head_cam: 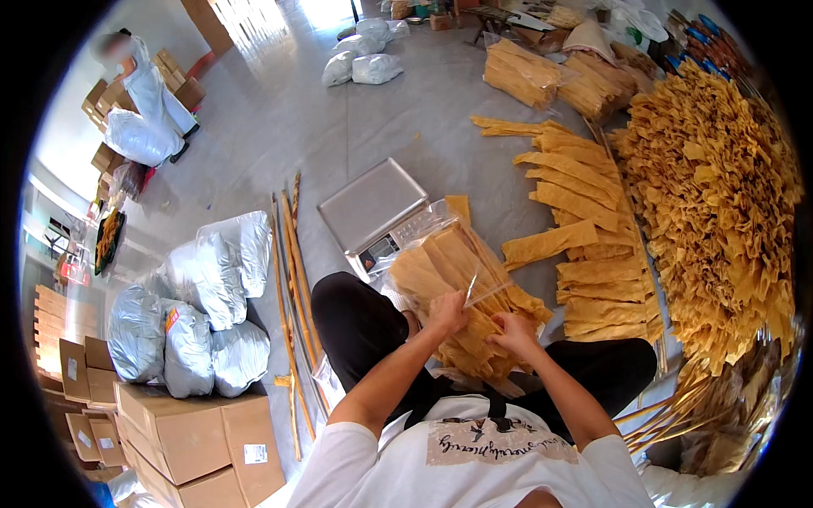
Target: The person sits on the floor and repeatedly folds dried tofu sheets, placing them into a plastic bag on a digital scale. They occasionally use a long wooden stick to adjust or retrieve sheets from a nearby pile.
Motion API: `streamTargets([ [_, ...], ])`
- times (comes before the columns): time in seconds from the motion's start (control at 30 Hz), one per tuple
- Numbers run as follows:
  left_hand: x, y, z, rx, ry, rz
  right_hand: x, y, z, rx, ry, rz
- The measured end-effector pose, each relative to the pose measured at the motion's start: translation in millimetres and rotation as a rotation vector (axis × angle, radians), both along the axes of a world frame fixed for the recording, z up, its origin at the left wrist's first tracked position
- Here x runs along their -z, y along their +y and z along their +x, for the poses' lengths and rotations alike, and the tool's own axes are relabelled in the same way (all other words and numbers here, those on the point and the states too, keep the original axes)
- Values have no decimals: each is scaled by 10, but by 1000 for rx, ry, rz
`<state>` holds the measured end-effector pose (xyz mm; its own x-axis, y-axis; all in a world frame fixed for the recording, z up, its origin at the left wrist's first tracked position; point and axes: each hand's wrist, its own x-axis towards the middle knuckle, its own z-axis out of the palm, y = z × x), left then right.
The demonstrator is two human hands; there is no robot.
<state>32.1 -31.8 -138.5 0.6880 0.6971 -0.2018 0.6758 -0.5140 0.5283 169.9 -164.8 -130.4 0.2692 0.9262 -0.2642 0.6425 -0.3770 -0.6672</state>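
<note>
A clear plastic bag (432, 222) lies over my lap, partly drawn around a bundle of flat yellow dried sheets (438, 254) that look like tofu skin. My left hand (448, 311) grips the bag's edge at its mouth. Just to the right, my right hand (513, 333) has its fingers closed on the loose ends of the sheets sticking out of the bag. Beyond the bag stands a bench scale with a steel platform (375, 203); the bag hides part of its keypad.
Rows of yellow strips (603, 286) lie to my right, before a tall heap of crumpled sheets (718, 209). On my left are bamboo poles (292, 254), stuffed silvery bags (209, 279) and cardboard boxes (190, 438). A person (146, 82) stands far left by another bag.
</note>
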Motion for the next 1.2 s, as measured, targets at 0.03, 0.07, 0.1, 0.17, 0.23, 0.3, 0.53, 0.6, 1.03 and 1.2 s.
streamTargets([
  [0.03,-7,-2,-10,-7,0,-4,-44,33,-20,5,-6,-12],
  [0.07,-23,21,-47,-12,1,-8,-78,63,-46,12,-12,-25],
  [0.1,-49,-1,-43,-6,-8,-25,-36,29,-49,32,-21,24],
  [0.17,-72,-17,-12,23,0,-11,181,-65,-18,74,-38,118],
  [0.23,-41,3,-31,32,6,-3,219,-192,-3,59,-28,137],
  [0.3,12,11,-22,34,-9,-5,195,-348,-8,72,-102,203],
  [0.53,-36,-12,4,44,4,-1,-41,-594,-16,128,46,-200],
  [0.6,-76,-8,1,44,23,-5,21,-495,-62,99,-2,-186],
  [1.03,-5,1,15,64,2,10,28,-838,5,131,42,-322],
  [1.2,-135,12,53,81,84,7,37,-782,28,181,171,-156],
])
